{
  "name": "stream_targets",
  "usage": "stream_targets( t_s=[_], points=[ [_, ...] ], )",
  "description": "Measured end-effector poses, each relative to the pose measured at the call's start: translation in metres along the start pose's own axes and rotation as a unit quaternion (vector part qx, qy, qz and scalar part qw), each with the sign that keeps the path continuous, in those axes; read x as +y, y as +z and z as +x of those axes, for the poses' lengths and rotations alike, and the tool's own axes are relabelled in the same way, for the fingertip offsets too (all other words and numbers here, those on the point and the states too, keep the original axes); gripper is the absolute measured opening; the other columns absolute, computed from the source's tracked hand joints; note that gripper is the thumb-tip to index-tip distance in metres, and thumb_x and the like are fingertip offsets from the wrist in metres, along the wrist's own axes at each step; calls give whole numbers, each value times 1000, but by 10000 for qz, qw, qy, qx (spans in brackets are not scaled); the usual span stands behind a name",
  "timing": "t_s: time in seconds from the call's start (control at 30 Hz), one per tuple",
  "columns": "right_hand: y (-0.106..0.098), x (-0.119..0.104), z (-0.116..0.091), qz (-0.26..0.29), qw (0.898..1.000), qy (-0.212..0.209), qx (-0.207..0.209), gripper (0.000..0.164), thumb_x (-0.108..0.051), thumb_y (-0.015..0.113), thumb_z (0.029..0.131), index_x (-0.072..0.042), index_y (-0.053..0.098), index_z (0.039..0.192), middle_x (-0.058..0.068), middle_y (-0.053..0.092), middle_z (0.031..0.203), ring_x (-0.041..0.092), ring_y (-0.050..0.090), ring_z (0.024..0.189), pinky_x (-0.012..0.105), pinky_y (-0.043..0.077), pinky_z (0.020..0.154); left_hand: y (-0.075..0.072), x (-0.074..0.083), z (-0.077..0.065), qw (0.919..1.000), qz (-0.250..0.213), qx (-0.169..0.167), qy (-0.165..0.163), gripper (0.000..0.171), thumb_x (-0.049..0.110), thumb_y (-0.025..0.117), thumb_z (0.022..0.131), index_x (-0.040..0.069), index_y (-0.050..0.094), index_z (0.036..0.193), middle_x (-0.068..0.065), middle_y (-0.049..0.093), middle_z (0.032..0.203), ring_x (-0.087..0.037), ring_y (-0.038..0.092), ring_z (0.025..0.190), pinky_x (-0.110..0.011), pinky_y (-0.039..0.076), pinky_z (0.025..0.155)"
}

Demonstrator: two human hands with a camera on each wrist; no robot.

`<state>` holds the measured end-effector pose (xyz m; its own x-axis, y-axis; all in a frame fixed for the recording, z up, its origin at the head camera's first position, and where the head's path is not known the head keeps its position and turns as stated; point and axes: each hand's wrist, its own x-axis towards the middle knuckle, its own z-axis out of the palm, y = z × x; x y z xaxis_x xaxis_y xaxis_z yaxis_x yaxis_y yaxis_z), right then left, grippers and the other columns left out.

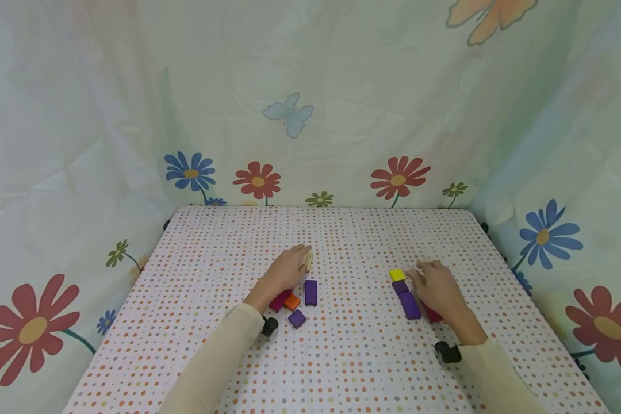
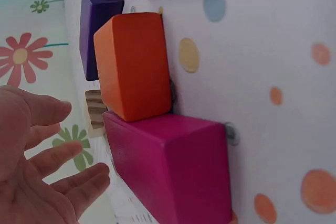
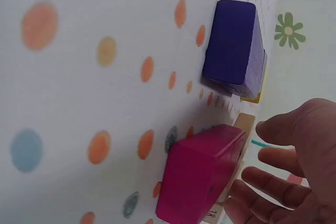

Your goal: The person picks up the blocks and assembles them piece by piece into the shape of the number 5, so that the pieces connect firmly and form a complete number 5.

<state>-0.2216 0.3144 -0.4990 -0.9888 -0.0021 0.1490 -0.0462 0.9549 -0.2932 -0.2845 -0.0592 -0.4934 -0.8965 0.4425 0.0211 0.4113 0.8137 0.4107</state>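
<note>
Fingers [image 2: 55, 161] loosely spread, our left hand [image 1: 288, 267] reaches beside a striped block [image 1: 309, 262], our right hand [image 1: 437, 287] beside a pink block [image 3: 189, 182].

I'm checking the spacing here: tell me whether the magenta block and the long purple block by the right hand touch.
Apart: the right wrist view shows spotted tabletop between the magenta block and the long purple block.

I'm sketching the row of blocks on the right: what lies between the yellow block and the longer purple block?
A smaller purple block lies between the yellow block and the longer purple block; the head view shows it.
</note>
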Motion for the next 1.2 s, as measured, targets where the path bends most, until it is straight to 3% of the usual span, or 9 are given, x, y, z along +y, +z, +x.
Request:
stream_targets(
  t_s=[0.23,0.5,0.7,0.97,1.2],
  points=[
    [2,1,1,-20,9996,171,-205,53,-31,56,111,16,61,133,40,60,132,55,61,118,67,51,102,3,-5,6,10000,81,12,-37,55,17,58,105,7,49,159,-19,48,164,-40,49,150,-55,37,127],
    [3,3,4,-45,9984,382,-415,44,-24,60,109,13,63,132,36,64,124,50,65,111,63,54,97,5,-9,11,9994,201,-209,-214,56,24,63,103,15,52,158,-11,46,167,-52,43,150,-74,33,120],
    [3,4,5,62,9981,466,-409,51,-30,59,110,16,62,130,38,66,123,52,65,114,64,53,99,7,-8,10,9991,265,-229,-236,53,24,65,105,16,55,156,-8,46,168,-52,42,150,-72,34,117],
    [4,7,5,123,9964,675,-489,46,-23,62,107,15,62,133,36,65,121,43,65,101,59,56,90,14,-7,11,9992,262,-134,-273,54,25,67,105,17,54,156,-5,46,168,-48,43,149,-67,38,113],
    [7,7,5,97,9988,383,-288,44,-16,65,104,18,61,132,38,65,121,44,65,97,58,57,87,16,-10,12,9984,331,-125,-449,54,29,66,106,20,54,157,-2,47,168,-43,45,149,-63,39,112]
  ],
)
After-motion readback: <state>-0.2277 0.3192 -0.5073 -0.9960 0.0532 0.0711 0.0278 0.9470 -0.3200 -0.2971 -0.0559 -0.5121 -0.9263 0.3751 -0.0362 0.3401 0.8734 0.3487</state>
